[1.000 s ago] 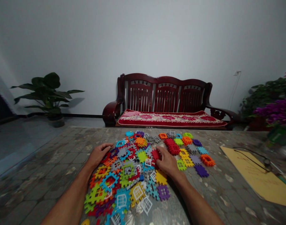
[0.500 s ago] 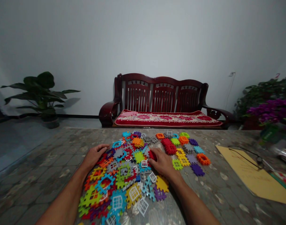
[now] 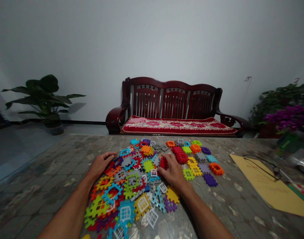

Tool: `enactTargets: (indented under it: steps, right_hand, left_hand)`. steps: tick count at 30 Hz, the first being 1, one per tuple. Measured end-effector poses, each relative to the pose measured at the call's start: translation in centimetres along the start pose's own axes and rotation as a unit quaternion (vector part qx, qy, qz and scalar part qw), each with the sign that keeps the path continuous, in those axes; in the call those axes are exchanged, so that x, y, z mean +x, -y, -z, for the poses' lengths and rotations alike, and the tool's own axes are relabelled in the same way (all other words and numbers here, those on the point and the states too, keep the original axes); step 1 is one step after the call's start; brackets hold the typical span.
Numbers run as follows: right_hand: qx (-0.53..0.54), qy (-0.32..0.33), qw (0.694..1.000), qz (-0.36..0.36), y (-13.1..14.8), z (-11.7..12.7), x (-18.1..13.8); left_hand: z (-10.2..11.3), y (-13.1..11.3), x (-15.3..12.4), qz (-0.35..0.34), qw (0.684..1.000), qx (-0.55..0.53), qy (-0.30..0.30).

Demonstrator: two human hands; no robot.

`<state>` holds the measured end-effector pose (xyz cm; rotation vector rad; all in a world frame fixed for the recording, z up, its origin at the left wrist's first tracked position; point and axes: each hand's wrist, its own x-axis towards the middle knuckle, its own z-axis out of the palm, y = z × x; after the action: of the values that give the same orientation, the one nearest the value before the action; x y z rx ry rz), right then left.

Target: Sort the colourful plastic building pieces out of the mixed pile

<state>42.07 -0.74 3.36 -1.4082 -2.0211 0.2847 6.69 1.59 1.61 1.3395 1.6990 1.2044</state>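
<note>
Heap: toothed plastic tiles, open frames and lattice windows, many colours, tangled between both hands.
Left hand: grip open, flat on heap's left edge.
Right hand: grip curls onto red tile at its fingertips; whether it pinches, cannot tell.
Solid squares: waffled, lying singly just right of that grip.
Bench: glossy, mottled stone pattern.

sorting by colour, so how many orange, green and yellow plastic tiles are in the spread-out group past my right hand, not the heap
orange square notched plastic tiles: 3
green square notched plastic tiles: 3
yellow square notched plastic tiles: 2
total: 8
</note>
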Motion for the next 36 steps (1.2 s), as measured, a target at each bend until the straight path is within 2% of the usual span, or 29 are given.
enactTargets:
  steps: [4, 9, 13, 19, 24, 27, 30, 33, 36]
  right_hand:
    - [0.013, -0.018, 0.999, 0.031, -0.1, 0.4, 0.0]
    - [0.046, -0.022, 0.998, -0.019, -0.2, 0.8, -0.2]
    - [0.128, -0.036, 0.991, -0.027, -0.4, 1.0, 0.1]
    - [0.300, -0.090, 0.943, -0.113, -1.5, 1.9, 1.3]
    - [0.356, -0.089, 0.919, -0.145, -3.2, 3.7, 3.0]
    - [0.317, -0.102, 0.933, -0.137, -4.6, 4.7, 4.8]
    - [0.210, -0.103, 0.965, -0.122, -6.3, 5.2, 6.8]
    - [0.047, -0.049, 0.994, -0.085, -7.8, 5.5, 8.5]
    - [-0.044, 0.011, 0.997, -0.065, -8.7, 5.6, 9.5]
  left_hand:
    - [0.1, 0.4, 0.2, -0.003, 1.000, 0.011, 0.001]
    - [0.1, 0.4, 0.3, -0.006, 1.000, 0.014, 0.001]
    - [0.0, 0.3, 0.2, -0.002, 1.000, 0.009, -0.003]
    - [-0.1, 0.6, 0.2, -0.014, 1.000, 0.007, -0.004]
    - [-0.1, 0.8, 0.3, -0.006, 1.000, 0.006, 0.005]
    - [0.0, 0.9, 0.4, 0.000, 1.000, 0.007, 0.006]
    - [0.1, 1.0, 0.5, -0.005, 1.000, 0.020, 0.003]
    - [0.2, 0.9, 0.5, -0.010, 0.999, 0.035, 0.008]
    - [0.2, 0.7, 0.4, -0.003, 0.999, 0.044, 0.010]
